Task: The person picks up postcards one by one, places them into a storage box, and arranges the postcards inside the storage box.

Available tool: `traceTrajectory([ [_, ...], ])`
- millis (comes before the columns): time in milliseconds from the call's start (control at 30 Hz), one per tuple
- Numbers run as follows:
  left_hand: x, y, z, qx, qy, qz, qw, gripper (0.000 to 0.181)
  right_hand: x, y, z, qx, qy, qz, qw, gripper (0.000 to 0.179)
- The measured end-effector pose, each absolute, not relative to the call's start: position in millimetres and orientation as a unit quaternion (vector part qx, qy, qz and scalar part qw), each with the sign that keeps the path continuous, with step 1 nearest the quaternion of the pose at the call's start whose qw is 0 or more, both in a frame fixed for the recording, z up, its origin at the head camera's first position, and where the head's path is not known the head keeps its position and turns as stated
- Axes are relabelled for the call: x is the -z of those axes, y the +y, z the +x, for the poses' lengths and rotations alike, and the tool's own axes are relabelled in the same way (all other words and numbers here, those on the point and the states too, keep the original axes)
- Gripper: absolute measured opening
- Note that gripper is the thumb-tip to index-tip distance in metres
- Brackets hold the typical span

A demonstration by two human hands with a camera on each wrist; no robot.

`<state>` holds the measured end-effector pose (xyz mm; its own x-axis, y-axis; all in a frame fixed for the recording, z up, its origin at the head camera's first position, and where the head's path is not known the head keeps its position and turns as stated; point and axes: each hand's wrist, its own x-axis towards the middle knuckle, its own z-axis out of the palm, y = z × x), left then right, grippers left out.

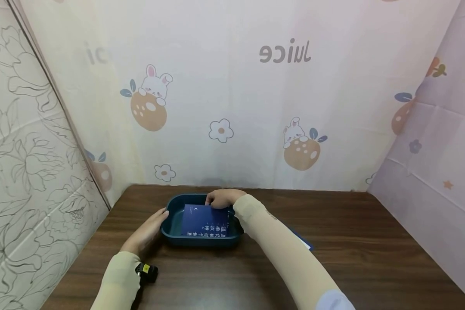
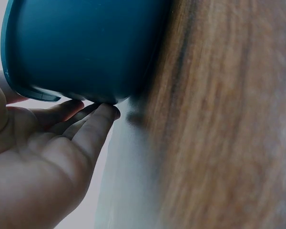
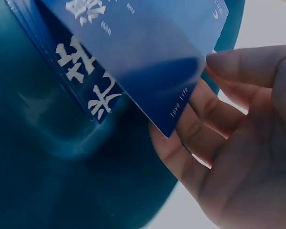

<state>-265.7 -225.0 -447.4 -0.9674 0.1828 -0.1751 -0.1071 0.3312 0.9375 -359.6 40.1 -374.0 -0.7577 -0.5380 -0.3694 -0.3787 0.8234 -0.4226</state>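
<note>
A dark teal rectangular basin [image 1: 174, 219] stands on the table. My left hand [image 1: 149, 230] rests at its left side, the thumb at the rim; in the left wrist view its extended fingers [image 2: 93, 129] touch the outer wall. Over the basin's right part, my right hand [image 1: 224, 198] pinches a blue card [image 1: 205, 217] by its edge, between thumb and fingers. The card [image 3: 157, 67] bears white lettering, "love life" near one corner, and is tilted in the right wrist view. Beneath it, more blue cards [image 3: 81, 71] with large white characters lie inside the basin, partly covered.
A flat blue-and-white item [image 1: 304, 242] lies on the brown wooden table [image 1: 356, 241], partly hidden by my right forearm. Behind the table hangs a printed curtain [image 1: 232, 94], and a flower-patterned panel [image 1: 27, 172] borders the left side.
</note>
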Motion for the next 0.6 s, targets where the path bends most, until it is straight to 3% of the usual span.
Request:
traceTrajectory([
  [600,446.3,-225.9,-271.6,-0.584,0.801,0.023,0.129,0.071,375.7,34.6,-363.9,0.107,0.918,-0.278,0.263,0.037],
])
